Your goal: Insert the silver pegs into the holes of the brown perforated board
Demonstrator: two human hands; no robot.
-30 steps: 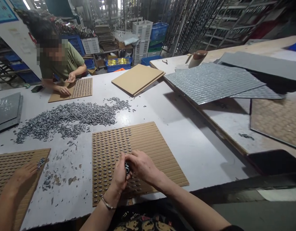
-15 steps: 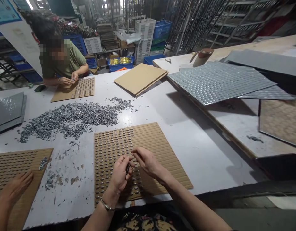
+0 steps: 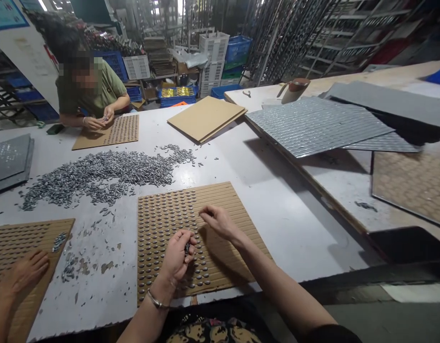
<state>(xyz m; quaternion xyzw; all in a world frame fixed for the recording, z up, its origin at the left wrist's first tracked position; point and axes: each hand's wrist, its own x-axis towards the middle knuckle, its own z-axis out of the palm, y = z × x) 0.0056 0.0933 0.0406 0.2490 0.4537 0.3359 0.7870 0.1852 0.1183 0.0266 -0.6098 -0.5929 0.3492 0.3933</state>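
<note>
My left hand [image 3: 177, 255] is curled around a small clutch of dark silvery oval pieces [image 3: 187, 247], with their ends showing between thumb and fingers. Beneath it lies a ribbed cardboard sheet [image 3: 237, 257], its left part set with rows of the same oval pieces [image 3: 162, 214]. My right hand [image 3: 219, 221] hovers over the sheet at the edge of the rows, thumb and fingers pinched together; whatever is between the tips is too small to tell. The ribs on the right side of the sheet are bare.
A heap of loose oval pieces [image 3: 108, 174] lies behind the sheet. At left, another person's hand [image 3: 26, 271] rests on a second filled sheet [image 3: 19, 238]. A co-worker [image 3: 91, 90] sits across the table. Flat boards [image 3: 207, 116] and grey ribbed sheets [image 3: 312, 124] lie at back and right.
My right hand has moved away from my left hand, up toward the far part of the sheet. The left hand keeps its clutch of pieces. The view has shifted slightly.
</note>
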